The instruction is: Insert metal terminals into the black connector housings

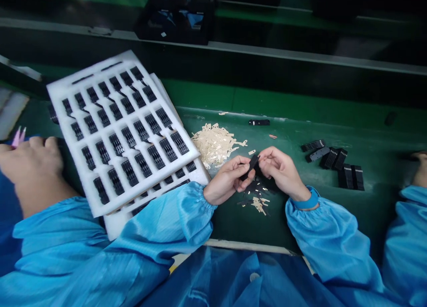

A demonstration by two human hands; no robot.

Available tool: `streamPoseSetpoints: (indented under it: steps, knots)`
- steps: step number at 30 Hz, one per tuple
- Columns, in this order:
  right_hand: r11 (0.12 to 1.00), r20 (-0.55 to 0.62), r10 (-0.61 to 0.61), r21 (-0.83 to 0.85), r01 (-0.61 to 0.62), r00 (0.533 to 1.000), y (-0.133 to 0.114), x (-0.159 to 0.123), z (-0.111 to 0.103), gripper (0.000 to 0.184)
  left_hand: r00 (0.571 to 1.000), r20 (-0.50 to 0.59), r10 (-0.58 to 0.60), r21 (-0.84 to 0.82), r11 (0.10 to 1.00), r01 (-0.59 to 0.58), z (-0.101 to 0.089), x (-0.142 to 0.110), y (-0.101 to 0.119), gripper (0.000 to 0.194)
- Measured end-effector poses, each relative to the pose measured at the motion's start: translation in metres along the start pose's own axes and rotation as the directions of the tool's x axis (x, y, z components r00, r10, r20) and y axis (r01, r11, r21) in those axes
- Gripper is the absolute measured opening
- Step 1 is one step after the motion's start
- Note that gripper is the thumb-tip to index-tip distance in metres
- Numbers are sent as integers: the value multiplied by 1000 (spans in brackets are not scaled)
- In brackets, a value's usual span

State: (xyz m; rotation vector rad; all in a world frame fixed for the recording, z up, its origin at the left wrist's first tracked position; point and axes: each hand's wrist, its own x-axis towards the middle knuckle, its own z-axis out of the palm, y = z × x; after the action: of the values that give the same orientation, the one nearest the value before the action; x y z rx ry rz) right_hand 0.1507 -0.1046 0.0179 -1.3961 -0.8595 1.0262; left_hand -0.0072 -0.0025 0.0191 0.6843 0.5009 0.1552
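Observation:
My left hand [229, 177] grips a small, slim black plastic part [252, 165] between thumb and fingers, tilted upward. My right hand [282, 170] is closed in a pinch at the part's upper end; whatever lies between its fingertips is hidden. Just beyond my left hand spreads a heap of small cream-coloured flat pieces [213, 142]. Below my hands lie a few more cream pieces [260, 205] and dark scraps with shiny specks [256, 187]. Another black part [259, 122] rests on the green bench [293, 138] beyond my hands.
Two stacked white foam trays [91, 142] with rows of black parts stand at left. Several black parts [333, 158] sit in a loose group at right. One person's hand [36, 160] is by the trays, another person's arm [412, 227] at far right. A ledge [267, 53] runs behind.

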Motion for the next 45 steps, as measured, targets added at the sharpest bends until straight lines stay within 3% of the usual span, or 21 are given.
streamPoseSetpoints:
  steps: [4,14,25,30,34,38,41,45]
  knots:
    - [998,-142,-65,-34,61,988,-2,1,-4,23,1000,2,-21,0,1000,21,-2,1,-1,31]
    - [991,-177,-65,-125,44,982,-2,2,6,34,999,23,-46,-10,999,46,-3,2,-3,28]
    - [998,-164,29,-49,-38,986,4,3,7,35,999,25,-42,20,999,41,-4,2,-5,28]
    - [998,-295,65,32,-58,953,7,6,8,34,999,-22,34,51,998,-33,0,2,-5,30]
    - [1000,-98,8,-9,-9,995,6,-1,15,31,998,16,61,77,995,-62,0,1,-5,32]
    - [980,-114,-13,195,35,993,8,-9,25,23,991,114,73,68,994,-82,-3,1,-8,30]
    - [916,-69,51,402,-19,996,7,-10,27,25,977,198,84,92,990,-104,-5,1,-9,30]
    - [884,33,125,451,-126,992,3,-11,24,31,973,226,40,108,992,-66,-6,0,-8,28]
